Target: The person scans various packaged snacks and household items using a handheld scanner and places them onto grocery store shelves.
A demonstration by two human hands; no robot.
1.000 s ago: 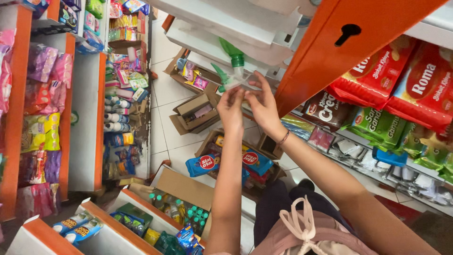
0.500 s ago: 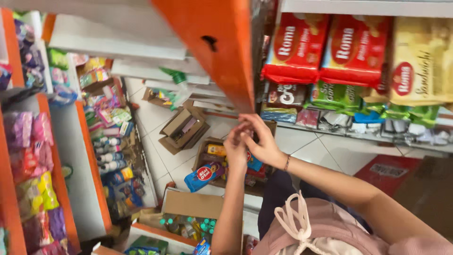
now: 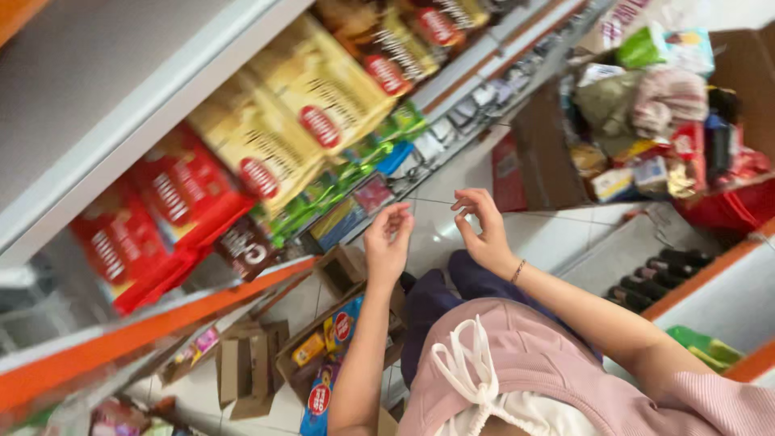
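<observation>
Hovering empty over the tiled floor (image 3: 452, 173), fingers loosely curled: left hand (image 3: 387, 242) and right hand (image 3: 484, 230), nothing gripped. Seemingly between picks; next likely needs a reach down. Below the left hand, an open cardboard box (image 3: 339, 331) of snack packets; right of the hands, another box (image 3: 557, 153) heaped with mixed packets.

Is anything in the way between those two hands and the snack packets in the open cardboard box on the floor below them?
Nothing visible. The left hand and right hand hang empty in open air above the cardboard box; only bare floor tile and the person's own knees lie near.
</observation>
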